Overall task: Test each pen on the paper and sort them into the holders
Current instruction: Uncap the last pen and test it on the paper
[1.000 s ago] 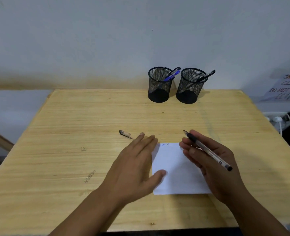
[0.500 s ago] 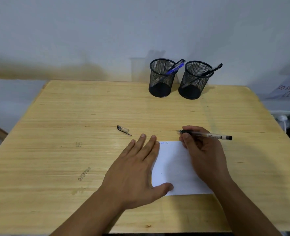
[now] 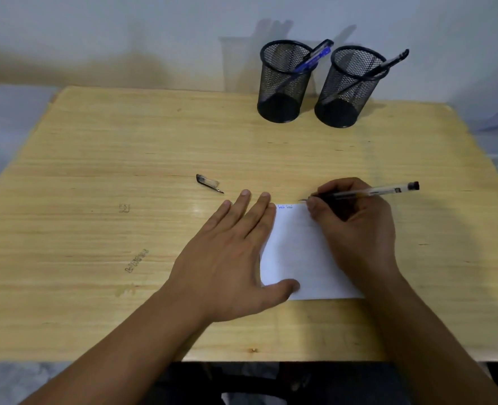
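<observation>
While your left hand (image 3: 230, 252) lay flat, fingers spread, pinning the paper (image 3: 300, 252), your right hand (image 3: 356, 226) pinched the pen (image 3: 370, 192); a short, light stroke suited best.

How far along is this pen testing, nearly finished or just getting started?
Well along, it seems. Done: blue pens stand in the left holder, a black pen in the right holder, and the paper carries small blue scribbles. In hand: the right hand holds a clear pen at the paper's top edge while the left hand steadies it. Left: testing it, recapping with the cap, sorting.
</observation>
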